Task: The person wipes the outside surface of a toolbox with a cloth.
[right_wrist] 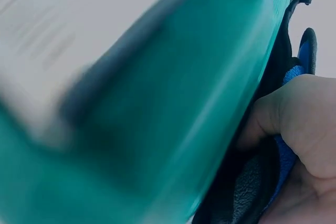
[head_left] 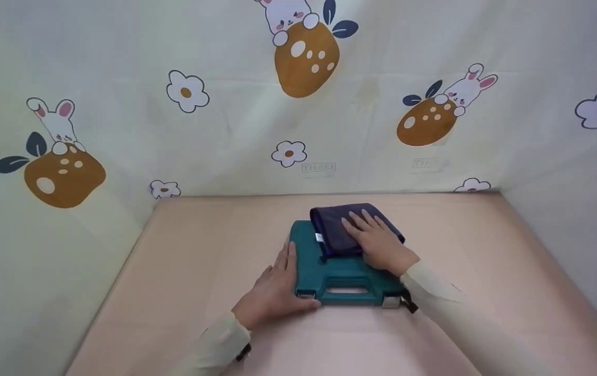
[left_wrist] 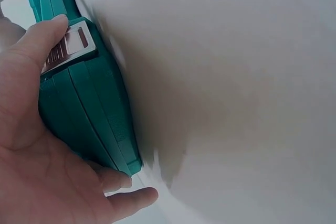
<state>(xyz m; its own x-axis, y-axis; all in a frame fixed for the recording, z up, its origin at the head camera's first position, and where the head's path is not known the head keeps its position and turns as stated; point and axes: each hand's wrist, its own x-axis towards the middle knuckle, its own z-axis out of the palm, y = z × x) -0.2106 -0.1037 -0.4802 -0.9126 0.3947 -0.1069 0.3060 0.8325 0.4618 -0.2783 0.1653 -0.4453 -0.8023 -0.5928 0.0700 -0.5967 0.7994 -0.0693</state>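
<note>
A green plastic carrying case (head_left: 311, 269) lies flat, its handle and two metal latches facing me. My left hand (head_left: 272, 292) rests against its left front corner, fingers fairly straight along the side. In the left wrist view, the left thumb touches a latch (left_wrist: 73, 45). On the case's far right part lies a folded dark fabric piece (head_left: 335, 230) with a small white tag. My right hand (head_left: 382, 248) holds it, fingers spread over the top. The right wrist view shows the right thumb tucked against its edge, where blue lining (right_wrist: 286, 158) shows; the thumb's tip is hidden.
The case lies on a pale pinkish tabletop (head_left: 215, 240). A printed cloth (head_left: 225, 136) with rabbits and flowers hangs behind and along both sides. A short black strap (head_left: 409, 302) sticks out by the case's right front corner.
</note>
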